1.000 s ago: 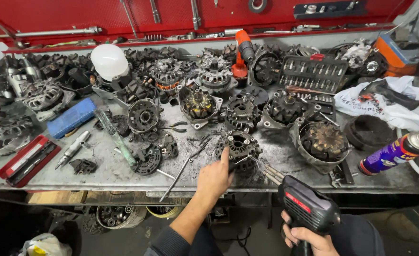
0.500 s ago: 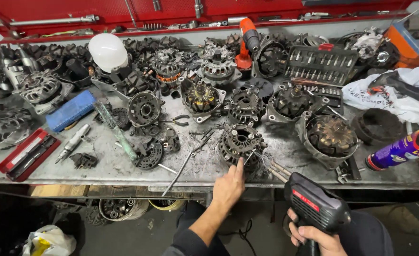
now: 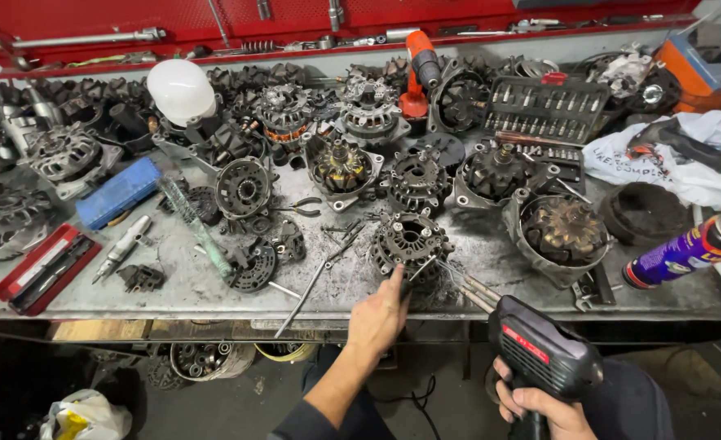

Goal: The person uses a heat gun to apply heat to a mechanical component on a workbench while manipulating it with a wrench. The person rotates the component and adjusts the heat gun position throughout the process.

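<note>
At the bench's front edge, left hand (image 3: 379, 316) is pinching the stripped alternator housing (image 3: 410, 242), right hand (image 3: 544, 407) is gripping the idle impact wrench (image 3: 544, 358), plenty left.

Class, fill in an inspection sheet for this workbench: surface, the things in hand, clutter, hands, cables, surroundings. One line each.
Surface: grey metal bench, dirty with dark grit.
Things in hand: black power tool with red label, held below the bench edge; round dark alternator housing near the front edge.
Clutter: many alternator parts, white dome, blue box, red tool case, socket set, spray can, white rag.
Hands: left hand reaches to the housing, fingers on a thin tool; right hand grips the power tool's handle.
Cables: nothing seen.
Surroundings: red shelf behind; bucket of parts below.
</note>
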